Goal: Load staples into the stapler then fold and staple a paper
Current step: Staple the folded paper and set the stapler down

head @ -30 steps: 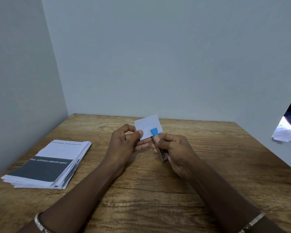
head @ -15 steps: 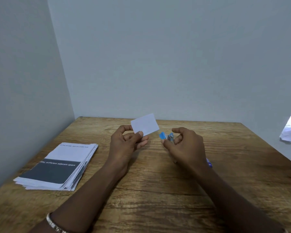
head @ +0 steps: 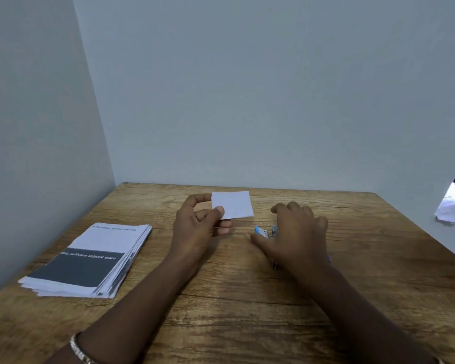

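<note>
The wooden table [head: 247,324] fills the lower view, walled at nine and twelve o'clock, its right edge running from about one o'clock down to three o'clock; the near half is bare apart from the forearms, so there is plenty of room to work. A stack of printed sheets [head: 90,261] lies at nine o'clock, close to the left wall and well apart from both hands. The right hand [head: 297,232], which a second ago pressed the blue stapler [head: 264,231] onto the paper, has carried it off to three o'clock and down to the tabletop; the hand covers most of the stapler, and I cannot tell whether it grips it or has let go. The left hand [head: 197,227] keeps the small folded paper [head: 233,205] pinched between thumb and fingers, raised at twelve o'clock. That separation suggests the staple has gone in, though no staple is clearly visible, and the task looks nearly finished
</note>
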Motion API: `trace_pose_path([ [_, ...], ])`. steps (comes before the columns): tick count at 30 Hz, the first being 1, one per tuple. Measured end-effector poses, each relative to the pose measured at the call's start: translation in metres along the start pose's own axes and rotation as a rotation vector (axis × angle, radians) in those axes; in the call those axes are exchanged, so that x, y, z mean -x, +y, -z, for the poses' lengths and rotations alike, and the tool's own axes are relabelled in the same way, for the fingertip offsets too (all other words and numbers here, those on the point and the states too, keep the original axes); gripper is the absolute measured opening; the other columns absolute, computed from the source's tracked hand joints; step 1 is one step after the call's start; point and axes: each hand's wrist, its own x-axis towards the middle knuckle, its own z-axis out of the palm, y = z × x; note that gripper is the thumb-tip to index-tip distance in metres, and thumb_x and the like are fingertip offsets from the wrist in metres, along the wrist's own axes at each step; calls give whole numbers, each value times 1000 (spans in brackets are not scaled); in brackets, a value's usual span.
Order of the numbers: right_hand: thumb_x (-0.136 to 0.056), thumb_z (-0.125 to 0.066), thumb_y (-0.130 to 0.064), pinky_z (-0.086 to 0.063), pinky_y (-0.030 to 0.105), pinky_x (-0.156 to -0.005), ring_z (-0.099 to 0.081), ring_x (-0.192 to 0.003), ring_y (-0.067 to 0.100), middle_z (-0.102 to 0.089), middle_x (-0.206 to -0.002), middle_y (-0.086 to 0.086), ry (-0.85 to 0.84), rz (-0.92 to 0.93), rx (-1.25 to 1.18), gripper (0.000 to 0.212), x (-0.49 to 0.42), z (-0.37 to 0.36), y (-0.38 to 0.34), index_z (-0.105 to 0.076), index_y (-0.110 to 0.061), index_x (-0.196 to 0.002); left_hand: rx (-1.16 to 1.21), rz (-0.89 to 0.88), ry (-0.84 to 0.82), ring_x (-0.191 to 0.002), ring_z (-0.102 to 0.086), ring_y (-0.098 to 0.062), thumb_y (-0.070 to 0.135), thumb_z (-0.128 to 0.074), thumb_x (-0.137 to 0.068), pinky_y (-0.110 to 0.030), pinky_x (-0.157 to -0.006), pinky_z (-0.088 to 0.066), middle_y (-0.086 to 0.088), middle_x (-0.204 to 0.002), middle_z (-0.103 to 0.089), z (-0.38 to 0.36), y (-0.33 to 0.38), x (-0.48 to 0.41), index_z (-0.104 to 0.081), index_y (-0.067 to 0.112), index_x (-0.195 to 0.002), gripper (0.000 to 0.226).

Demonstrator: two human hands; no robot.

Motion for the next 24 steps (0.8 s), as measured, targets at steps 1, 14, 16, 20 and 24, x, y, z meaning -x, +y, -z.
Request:
trace_pose_path([
  [1, -80, -65, -61, -37, 41, -90, -55, -117, 23, -61, -122, -3, 77, 54, -69, 60, -1, -1, 0, -59, -24, -126, -9, -8, 10, -69, -76, -21, 5, -66, -93, -27, -65, -61, -17, -80, -78, 0, 0, 0, -55, 16, -121, 32],
  [14, -90, -65, -22, -47, 40, -78, -61, -92, 17, -70, -92, -11, 288, 383, -502, 6, -8, -17, -3, -70, -24, -92, 113, 98, -138, -64, -74, -23, 10, -50, -101, -27, -59, -61, -21, -78, -74, -6, 10, 4, -73, -4, -96, 27],
  [16, -93, -67, -27, -49, 38, -74, -62, -85, 12, -71, -85, -13, 257, 324, -626, 8, -10, -18, -1, -72, -22, -90, 62, 53, -173, -62, -69, -21, 19, -51, -102, -29, -56, -60, -19, -76, -72, -5, 12, 5, -73, -5, -90, 34],
  [20, -94, -69, -28, -51, 30, -70, -67, -82, 9, -74, -84, -7, 141, 198, -817, 13, -11, -16, -1, -76, -17, -95, -287, -162, -176, -50, -48, -4, 27, -65, -95, -18, -48, -40, 4, -58, -57, 0, 12, 8, -66, 9, -70, 31],
  [24, -96, -65, -21, -59, 41, -75, -71, -91, 16, -77, -94, -3, 35, 99, -1012, 14, -9, -15, -6, -75, -20, -106, -185, -85, -177, -44, -34, -8, 22, -67, -94, -17, -41, -30, 2, -53, -43, 1, 12, 6, -60, -4, -74, 33],
])
